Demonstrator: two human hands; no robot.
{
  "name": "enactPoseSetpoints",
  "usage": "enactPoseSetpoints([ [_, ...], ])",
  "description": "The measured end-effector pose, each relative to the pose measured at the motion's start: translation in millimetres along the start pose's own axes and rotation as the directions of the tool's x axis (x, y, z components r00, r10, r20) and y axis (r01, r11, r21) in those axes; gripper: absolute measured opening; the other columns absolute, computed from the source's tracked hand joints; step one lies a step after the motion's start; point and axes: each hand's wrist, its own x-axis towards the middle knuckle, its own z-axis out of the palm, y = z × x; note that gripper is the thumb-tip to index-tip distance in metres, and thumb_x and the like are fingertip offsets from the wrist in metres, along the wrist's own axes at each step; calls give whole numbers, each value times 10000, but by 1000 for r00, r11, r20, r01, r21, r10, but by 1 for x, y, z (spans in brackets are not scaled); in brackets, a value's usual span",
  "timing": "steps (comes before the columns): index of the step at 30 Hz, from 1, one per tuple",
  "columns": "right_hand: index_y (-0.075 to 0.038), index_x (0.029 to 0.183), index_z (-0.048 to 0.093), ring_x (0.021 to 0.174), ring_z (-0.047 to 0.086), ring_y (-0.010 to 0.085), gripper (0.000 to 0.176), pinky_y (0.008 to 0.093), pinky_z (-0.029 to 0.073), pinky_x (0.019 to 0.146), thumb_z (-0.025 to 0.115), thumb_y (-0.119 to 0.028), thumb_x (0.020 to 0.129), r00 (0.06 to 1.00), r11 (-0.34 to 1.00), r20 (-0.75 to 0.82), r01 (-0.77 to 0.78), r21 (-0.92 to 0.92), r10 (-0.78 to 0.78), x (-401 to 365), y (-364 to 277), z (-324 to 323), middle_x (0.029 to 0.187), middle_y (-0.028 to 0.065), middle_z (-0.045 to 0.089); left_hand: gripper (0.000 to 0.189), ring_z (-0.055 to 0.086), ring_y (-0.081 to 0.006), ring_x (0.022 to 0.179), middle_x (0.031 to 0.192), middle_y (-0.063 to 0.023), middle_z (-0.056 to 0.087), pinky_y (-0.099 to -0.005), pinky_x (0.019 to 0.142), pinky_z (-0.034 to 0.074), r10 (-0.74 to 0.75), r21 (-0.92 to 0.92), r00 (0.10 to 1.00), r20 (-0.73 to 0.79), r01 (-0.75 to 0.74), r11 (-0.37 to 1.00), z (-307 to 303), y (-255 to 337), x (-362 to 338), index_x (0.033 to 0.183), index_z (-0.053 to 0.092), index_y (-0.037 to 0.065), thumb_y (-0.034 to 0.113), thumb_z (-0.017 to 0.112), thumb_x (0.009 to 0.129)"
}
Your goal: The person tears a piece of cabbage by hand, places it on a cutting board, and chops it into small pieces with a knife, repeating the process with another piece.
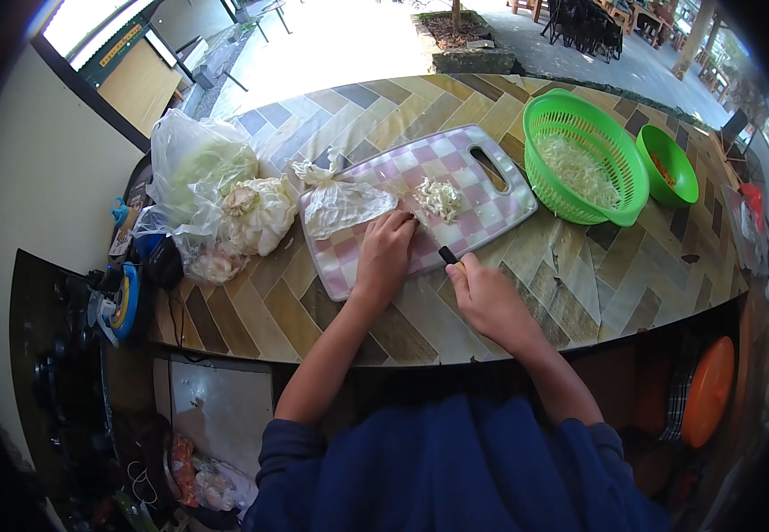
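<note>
My right hand (488, 301) is wrapped round the handle of a knife (447, 255), whose thin blade points up and left across the board. Beside the blade, my left hand (388, 251) has its fingers bent and pressed down on cabbage leaves (345, 209) at the left of the board. The fingers hide part of the leaves. A small heap of chopped cabbage (439, 199) lies just beyond the blade. All this rests on a pink-and-white checked cutting board (496, 220) with a handle slot at its upper right.
Left of the board, a cabbage head (265, 215) sits against a clear plastic bag (191, 151) with more cabbage. On the right stand a green colander (540, 115) of shredded cabbage and a green bowl (688, 184) with orange pieces. The tiled table (544, 306) curves at its near edge.
</note>
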Motion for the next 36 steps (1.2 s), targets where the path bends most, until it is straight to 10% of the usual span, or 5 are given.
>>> enactPoseSetpoints([
  [17,19,960,468,714,641,438,329,515,513,643,393,-300,989,1000,977,-19,-14,-215,10,22,2,23,707,261,629,267,518,-233,1199,1186,-100,613,-448,1071,291,31,106,993,116,-44,993,-7,0,-9,1107,625,26,173,556,896],
  [26,56,876,517,729,591,465,373,520,437,626,412,-283,989,1000,981,16,3,195,-6,26,16,-3,716,289,587,338,470,-219,1267,1254,-101,580,-479,1108,240,-1,37,985,174,-5,999,-10,-1,-14,1204,567,36,226,513,930],
  [36,48,912,495,733,583,476,348,532,436,629,419,-283,989,1000,993,23,-20,113,17,5,5,2,714,290,587,321,471,-218,1266,1265,-101,575,-489,1096,247,11,71,985,174,-23,997,-11,0,-15,1177,583,38,230,518,928],
])
